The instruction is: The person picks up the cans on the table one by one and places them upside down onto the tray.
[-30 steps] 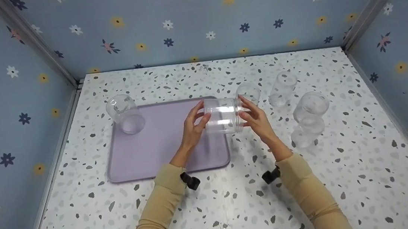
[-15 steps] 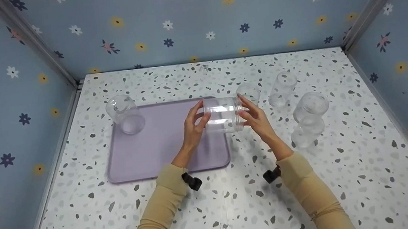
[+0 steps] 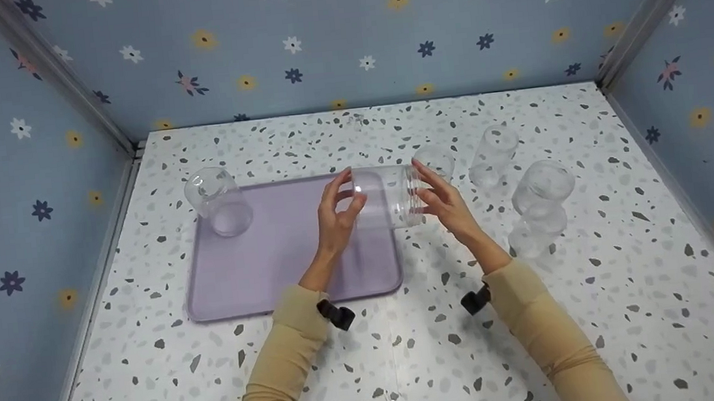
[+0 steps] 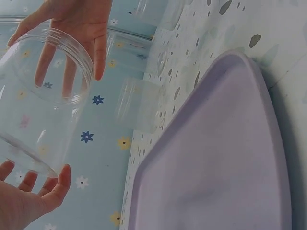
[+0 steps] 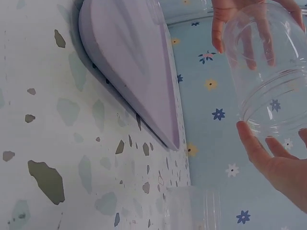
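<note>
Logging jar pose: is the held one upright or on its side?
On its side: in the head view, the jar spans crosswise, base at the left hand, threaded rim at the right hand.

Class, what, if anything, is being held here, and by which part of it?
A clear jar: the left hand holds its base end, the right hand its threaded mouth end.
</note>
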A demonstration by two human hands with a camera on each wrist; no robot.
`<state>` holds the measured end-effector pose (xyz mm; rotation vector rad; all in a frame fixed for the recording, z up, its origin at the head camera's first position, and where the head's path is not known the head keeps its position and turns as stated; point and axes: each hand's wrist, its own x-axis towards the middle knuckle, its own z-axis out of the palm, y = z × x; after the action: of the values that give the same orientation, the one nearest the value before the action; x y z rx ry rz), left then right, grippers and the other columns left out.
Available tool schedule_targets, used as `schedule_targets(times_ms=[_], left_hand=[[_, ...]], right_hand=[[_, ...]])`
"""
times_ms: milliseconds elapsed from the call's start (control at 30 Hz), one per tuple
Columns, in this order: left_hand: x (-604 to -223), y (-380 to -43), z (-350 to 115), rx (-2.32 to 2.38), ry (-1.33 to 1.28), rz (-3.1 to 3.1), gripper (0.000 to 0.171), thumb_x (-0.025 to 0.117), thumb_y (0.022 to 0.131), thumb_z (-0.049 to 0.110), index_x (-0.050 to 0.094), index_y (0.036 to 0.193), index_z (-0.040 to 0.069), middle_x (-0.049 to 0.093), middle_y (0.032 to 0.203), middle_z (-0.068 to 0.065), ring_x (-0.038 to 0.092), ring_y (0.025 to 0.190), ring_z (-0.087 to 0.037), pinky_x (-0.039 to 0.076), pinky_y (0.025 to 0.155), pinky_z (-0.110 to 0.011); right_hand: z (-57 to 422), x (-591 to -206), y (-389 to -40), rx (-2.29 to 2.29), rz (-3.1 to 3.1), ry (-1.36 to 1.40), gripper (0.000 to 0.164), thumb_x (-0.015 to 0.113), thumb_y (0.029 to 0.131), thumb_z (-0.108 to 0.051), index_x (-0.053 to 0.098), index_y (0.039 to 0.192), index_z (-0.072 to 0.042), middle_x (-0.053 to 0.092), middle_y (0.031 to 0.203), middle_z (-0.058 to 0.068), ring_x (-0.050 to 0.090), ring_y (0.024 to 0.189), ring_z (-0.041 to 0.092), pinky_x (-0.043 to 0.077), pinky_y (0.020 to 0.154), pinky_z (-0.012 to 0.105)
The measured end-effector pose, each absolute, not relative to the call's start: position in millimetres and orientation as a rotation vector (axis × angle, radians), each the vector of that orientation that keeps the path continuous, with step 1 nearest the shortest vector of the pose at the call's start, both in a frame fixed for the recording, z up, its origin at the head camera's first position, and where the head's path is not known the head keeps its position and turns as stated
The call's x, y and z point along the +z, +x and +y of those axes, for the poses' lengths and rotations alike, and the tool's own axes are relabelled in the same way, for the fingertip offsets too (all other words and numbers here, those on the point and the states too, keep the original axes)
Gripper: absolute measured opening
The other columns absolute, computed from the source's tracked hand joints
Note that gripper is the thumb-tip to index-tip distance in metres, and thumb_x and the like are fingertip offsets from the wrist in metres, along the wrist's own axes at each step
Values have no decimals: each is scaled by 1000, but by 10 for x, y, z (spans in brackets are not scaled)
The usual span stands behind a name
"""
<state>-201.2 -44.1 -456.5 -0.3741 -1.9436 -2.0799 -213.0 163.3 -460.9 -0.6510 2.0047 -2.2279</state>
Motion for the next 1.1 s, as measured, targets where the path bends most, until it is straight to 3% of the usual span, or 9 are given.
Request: schedule_targets(times_ms=[200, 367, 500, 667, 767, 1100], left_hand=[[-4446, -1966, -495, -2019, -284, -2005, 50, 60, 78, 8, 46, 123, -7, 46, 117, -23, 46, 97, -37, 49, 62, -28], [-4581, -2075, -581, -1938, -224, -2101, 52, 63, 78, 13, 47, 125, -1, 45, 119, -21, 46, 97, -33, 48, 59, -28], [-4699, -2177, -650, -1848, -198, -2179, 55, 67, 77, 21, 49, 126, 6, 46, 120, -16, 44, 97, -31, 45, 61, -31], [-4722, -2239, -722, -1708, -242, -2232, 57, 69, 75, 25, 51, 125, 5, 48, 118, -16, 44, 97, -30, 39, 78, -43], [-4727, -2269, -761, -1628, -260, -2275, 59, 70, 74, 26, 51, 124, 3, 48, 116, -16, 44, 102, -26, 34, 88, -43], [-4714, -2363, -886, -1427, -243, -2492, 65, 71, 72, 33, 49, 126, 5, 43, 120, -15, 38, 110, -27, 31, 91, -43]], right_hand=[[1618, -4581, -2173, -2217, 2142, -584, 42, 37, 93, 0, 32, 134, 4, 38, 130, 25, 45, 112, 34, 43, 83, 48], [1580, -4465, -2162, -2140, 2368, -462, 38, 45, 90, -1, 41, 127, 9, 46, 122, 28, 44, 112, 37, 44, 83, 37], [1594, -4466, -2217, -2045, 2521, -433, 37, 50, 88, -2, 46, 123, 8, 50, 119, 25, 45, 110, 37, 42, 84, 38], [1643, -4587, -2366, -1987, 2611, -492, 39, 55, 86, -4, 47, 123, 7, 49, 120, 25, 47, 109, 33, 40, 87, 44], [1685, -4698, -2482, -1919, 2680, -510, 41, 58, 86, -8, 48, 123, 5, 50, 120, 23, 48, 109, 31, 41, 87, 42], [1766, -4784, -2683, -1512, 2989, -605, 44, 60, 85, -16, 49, 123, 4, 51, 120, 18, 46, 111, 28, 41, 88, 40]])
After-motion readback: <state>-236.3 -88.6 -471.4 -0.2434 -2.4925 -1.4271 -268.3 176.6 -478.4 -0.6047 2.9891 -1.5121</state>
